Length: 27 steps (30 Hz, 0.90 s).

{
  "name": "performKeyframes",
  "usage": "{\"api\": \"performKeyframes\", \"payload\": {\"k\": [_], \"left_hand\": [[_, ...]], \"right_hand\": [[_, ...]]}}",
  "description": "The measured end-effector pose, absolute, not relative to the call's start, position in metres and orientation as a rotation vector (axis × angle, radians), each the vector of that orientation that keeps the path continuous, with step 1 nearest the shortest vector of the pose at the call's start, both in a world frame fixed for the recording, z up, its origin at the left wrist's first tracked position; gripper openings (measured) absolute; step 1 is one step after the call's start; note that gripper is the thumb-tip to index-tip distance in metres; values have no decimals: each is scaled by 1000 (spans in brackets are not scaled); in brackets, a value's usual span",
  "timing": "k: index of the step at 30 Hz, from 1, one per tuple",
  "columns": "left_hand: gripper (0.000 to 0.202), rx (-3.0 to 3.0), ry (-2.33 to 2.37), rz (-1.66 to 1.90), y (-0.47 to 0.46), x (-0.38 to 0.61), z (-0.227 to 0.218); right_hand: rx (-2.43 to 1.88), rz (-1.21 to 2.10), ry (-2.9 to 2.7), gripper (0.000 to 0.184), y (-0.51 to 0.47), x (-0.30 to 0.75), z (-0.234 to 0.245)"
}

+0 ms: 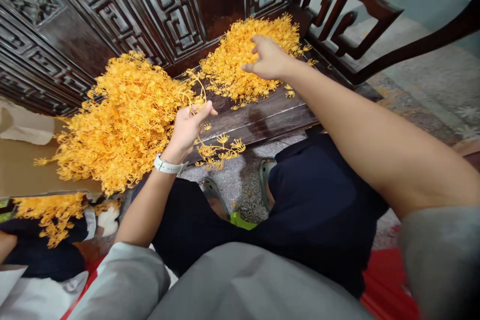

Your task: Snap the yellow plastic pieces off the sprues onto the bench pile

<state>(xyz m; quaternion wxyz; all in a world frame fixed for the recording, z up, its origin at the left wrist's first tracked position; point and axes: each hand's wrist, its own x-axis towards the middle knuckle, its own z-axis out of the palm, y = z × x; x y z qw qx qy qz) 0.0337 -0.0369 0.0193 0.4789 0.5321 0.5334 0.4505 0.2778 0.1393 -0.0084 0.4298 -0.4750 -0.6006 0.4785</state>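
Finely branching orange sprigs point(123, 120), densely tangled

Orange-yellow branching sprigs point(123, 120) heap against dark brown wood panels point(172, 15) carved with angular fretwork.

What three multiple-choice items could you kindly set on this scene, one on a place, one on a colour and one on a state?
1. Where is the white wristwatch?
A) on the right wrist
B) on the left wrist
C) on neither wrist

2. What colour are the heaped sprigs?
A) blue
B) white
C) orange-yellow

3. What is the left hand doing?
A) gripping a sprig
B) lying flat and empty
C) clenched in a bare fist

Answers:
1. B, since the watch band circles the left wrist.
2. C, since the heap shows orange-yellow throughout.
3. A, since the fingers close on a sprig that hangs below the hand.
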Motion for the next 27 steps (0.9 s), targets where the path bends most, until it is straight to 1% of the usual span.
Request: {"api": "performKeyframes", "payload": {"k": [2, 3, 6, 9, 13, 17, 21, 24, 27], "left_hand": [[43, 1318, 1332, 1110, -33, 34, 20], [42, 1336, 1345, 1111, -32, 35, 20], [35, 1426, 1345, 1133, -31, 39, 20], [32, 1517, 1332, 1101, -33, 43, 20], [41, 1520, 1319, 1034, -38, 47, 22], [51, 1521, 1249, 1066, -37, 49, 23], [50, 1477, 1215, 1092, -39, 51, 23], [53, 1551, 1172, 1015, -49, 57, 24], [53, 1630, 1167, 959, -60, 60, 27]], "right_hand": [[-988, 1291, -1588, 33, 117, 259, 14], [-888, 1346, -1634, 31, 106, 249, 25], [-654, 1498, -1762, 37, 76, 230, 51], [-582, 1571, -1828, 37, 62, 223, 56], [-698, 1563, -1731, 36, 62, 216, 46], [-858, 1533, -1435, 41, 69, 209, 41], [-939, 1490, -1211, 40, 84, 206, 43], [-993, 1483, -958, 40, 103, 212, 50], [-1073, 1388, -799, 42, 124, 232, 48]]}}
